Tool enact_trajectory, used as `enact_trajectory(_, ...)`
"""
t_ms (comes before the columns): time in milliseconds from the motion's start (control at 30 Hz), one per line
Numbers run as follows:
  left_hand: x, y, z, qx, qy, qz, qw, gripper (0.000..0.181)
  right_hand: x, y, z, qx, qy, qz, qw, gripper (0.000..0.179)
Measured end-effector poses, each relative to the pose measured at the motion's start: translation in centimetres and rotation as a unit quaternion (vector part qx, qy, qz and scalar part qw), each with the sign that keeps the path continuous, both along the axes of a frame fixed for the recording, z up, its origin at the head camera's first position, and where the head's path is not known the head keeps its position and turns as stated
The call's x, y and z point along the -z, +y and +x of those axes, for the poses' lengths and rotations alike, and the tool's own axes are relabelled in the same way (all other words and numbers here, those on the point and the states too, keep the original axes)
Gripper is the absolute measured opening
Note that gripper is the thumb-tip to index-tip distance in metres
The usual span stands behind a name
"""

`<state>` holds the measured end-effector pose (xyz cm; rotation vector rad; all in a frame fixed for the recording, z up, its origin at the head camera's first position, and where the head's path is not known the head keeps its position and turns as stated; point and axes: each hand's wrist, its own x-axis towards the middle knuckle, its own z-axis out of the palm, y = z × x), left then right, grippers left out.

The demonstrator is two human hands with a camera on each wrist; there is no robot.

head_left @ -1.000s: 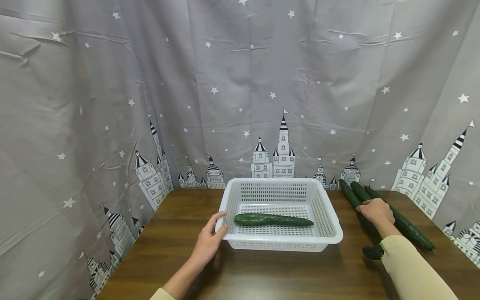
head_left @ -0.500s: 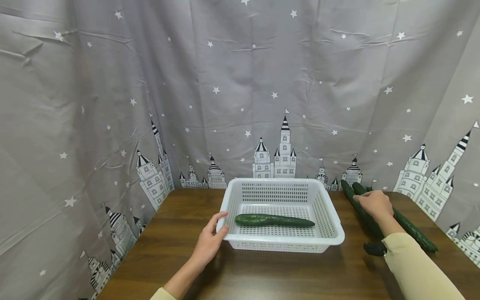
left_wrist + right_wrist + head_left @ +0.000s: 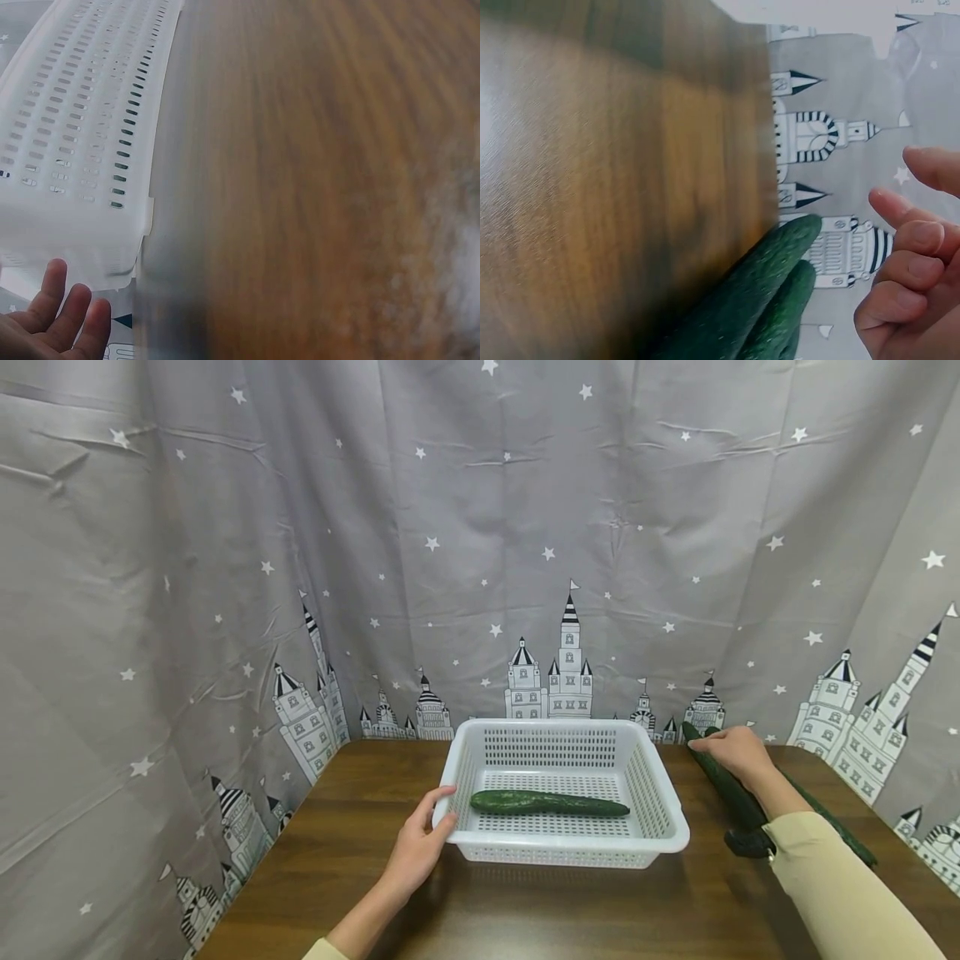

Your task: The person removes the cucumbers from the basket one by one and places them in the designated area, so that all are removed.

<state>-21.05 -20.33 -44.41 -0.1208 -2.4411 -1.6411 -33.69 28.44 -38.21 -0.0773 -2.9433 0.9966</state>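
In the head view my left hand (image 3: 418, 839) holds the left rim of a white perforated plastic basket (image 3: 558, 839), thumb and a finger over the edge. Three of its fingers (image 3: 75, 319) show by the basket's wall in the left wrist view. One cucumber (image 3: 551, 803) lies crosswise on the basket floor. At the right, my right hand (image 3: 738, 756) hovers over a group of cucumbers (image 3: 723, 781), partly covering them. In the right wrist view its thumb and index finger stand apart with nothing between them, the other fingers loosely bent, above the cucumber tips (image 3: 802, 232).
A brown wooden table (image 3: 360, 802) carries everything. Its back edge meets a grey curtain (image 3: 480, 527) printed with castles and stars. A black device (image 3: 748, 842) sits at the right cuff.
My right hand has shifted left and slightly back, from over the middle cucumber toward the leftmost one. The left hand, the basket and the cucumber in it stay put.
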Motion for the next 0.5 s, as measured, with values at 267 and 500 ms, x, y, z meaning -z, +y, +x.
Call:
enact_trajectory(267,0.1,0.0,0.1,-0.006,0.001,-0.01,0.9999,0.04,-1.7,-1.2,-1.0,-0.027,-0.012,-0.052,0.9982,0.049)
enact_trajectory(500,0.0,0.0,0.0,-0.003,0.004,-0.003,1.0,0.04,-3.2,-2.2,-1.9,-0.059,-0.017,-0.055,0.9966,0.045)
